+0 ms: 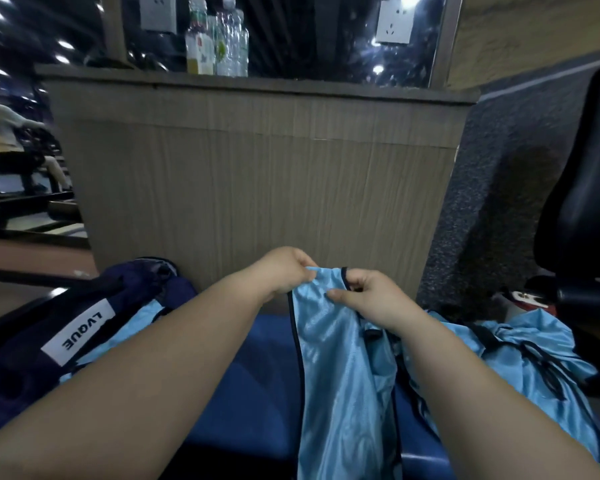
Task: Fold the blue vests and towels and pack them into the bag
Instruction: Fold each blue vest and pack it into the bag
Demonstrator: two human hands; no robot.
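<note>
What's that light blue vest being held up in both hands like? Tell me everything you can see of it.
The vest is light blue, made of thin, shiny fabric, with dark piping along its edges. It hangs as a long, narrow, wrinkled strip. The left hand and right hand pinch its top edge, close together. The rest falls toward the camera over a blue padded surface.

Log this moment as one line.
vest: held up | left hand: pinches top | right hand: pinches top | bag: left | pile: right
</note>
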